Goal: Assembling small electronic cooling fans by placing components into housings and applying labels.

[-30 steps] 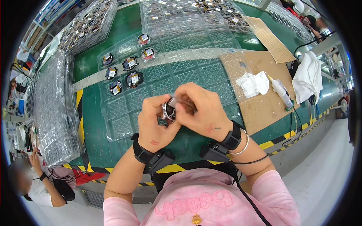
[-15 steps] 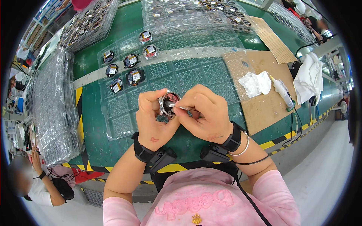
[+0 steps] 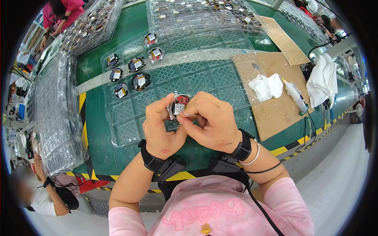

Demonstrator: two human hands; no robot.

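Observation:
My left hand (image 3: 162, 124) is closed around the rim of a round watch case (image 3: 172, 107), tilted with its open side facing me. Inside it shows a reddish part and a flat silver battery (image 3: 179, 108) with a printed label. My right hand (image 3: 212, 120) pinches at the lower right edge of that battery with thumb and forefinger. Its other fingers are curled in, and the fingertips partly cover the case. Just beyond my hands lies a clear plastic tray (image 3: 165, 80), with several round watch modules (image 3: 139, 81) in its left compartments.
On the right, a brown board (image 3: 271, 118) bears white wipes (image 3: 267, 87) and a corded glue gun (image 3: 294, 96). A white cloth (image 3: 323, 80) lies beside it. Stacked trays (image 3: 59, 118) stand at left; filled trays (image 3: 197, 10) lie farther back. Other people work at left.
The battery, earlier seen nearly edge-on at my right fingertips, now lies flatter in the case with its label showing. My right hand has shifted slightly. A person in pink has leaned in at back left.

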